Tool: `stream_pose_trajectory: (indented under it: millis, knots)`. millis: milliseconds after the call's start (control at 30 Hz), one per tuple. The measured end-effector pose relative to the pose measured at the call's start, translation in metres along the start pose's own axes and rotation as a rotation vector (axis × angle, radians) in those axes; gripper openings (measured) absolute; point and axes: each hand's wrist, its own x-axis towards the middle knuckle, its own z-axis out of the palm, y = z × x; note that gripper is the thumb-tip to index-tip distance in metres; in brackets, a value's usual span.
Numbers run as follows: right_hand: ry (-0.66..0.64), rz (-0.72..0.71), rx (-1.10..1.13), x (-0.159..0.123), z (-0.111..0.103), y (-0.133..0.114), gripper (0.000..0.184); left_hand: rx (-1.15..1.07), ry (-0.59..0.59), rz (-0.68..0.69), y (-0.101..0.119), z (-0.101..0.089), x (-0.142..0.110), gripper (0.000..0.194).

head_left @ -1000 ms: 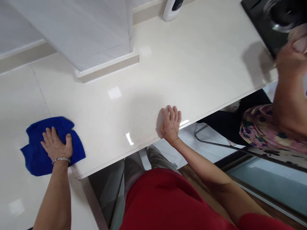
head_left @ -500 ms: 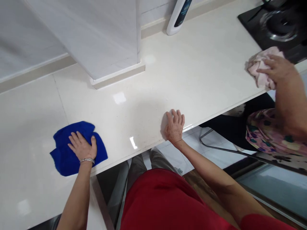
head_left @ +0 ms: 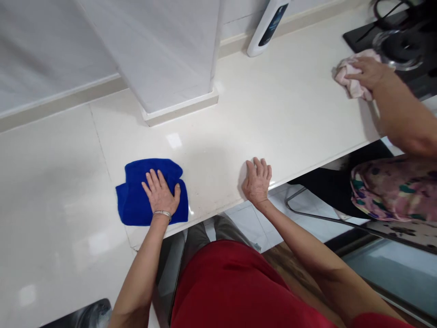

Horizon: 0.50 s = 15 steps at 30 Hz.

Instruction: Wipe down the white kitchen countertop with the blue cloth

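The left hand [head_left: 160,195] lies palm down on a blue microfibre cloth [head_left: 152,193], pressing it to a cream stone countertop [head_left: 290,91] near the front edge; the fingers are spread, not gripping, and a metal bangle [head_left: 162,213] sits at the wrist. The cloth's folds under the palm are hidden. The right hand [head_left: 257,181] rests bare and palm down at the counter's front edge, well apart from the left, holding nothing visible.

Toward the upper right, a second person's hand [head_left: 367,73] presses a crumpled pink cloth [head_left: 351,75] beside a black gas hob [head_left: 399,50], which the frame cuts off. That person's floral garment [head_left: 392,189] is partly in view. A white pump bottle [head_left: 268,27] stands against the wall, its label unreadable and its top cut off, beside a white boxed column [head_left: 150,50].
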Motion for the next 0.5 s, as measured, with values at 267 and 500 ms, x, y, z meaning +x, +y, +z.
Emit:
stream_pose_trajectory:
  millis: [267, 500]
  knots:
    - [-0.009, 0.022, -0.011, -0.002, 0.0, 0.0, 0.066, -0.068, -0.035, 0.059, 0.011, 0.005, 0.001, 0.084]
    - [0.005, 0.002, -0.031, -0.002, -0.002, -0.001, 0.064, -0.083, -0.093, 0.103, -0.003, -0.002, 0.004, 0.086]
